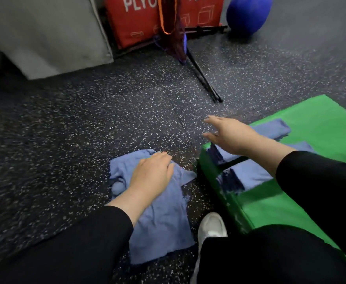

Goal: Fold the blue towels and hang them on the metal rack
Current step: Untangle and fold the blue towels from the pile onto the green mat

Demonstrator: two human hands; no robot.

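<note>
The left hand (151, 173) presses flat, fingers straight, on the blue towel (159, 218) on the floor at 6 o'clock, probably pinning it for folding, while the right hand (229, 134), empty and spread, reaches over the folded towels (252, 173) on the green mat (321, 117) at 4 o'clock.

1 blue towel (164, 222) lies flat on the floor; 3 folded towels (250, 173) rest on green mat (321, 124).

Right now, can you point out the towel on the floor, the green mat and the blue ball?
towel (164, 224): head view, on the flat cloth below the left hand.
green mat (319, 119): head view, on its bare top surface.
blue ball (248, 13): head view, on its middle.
</note>
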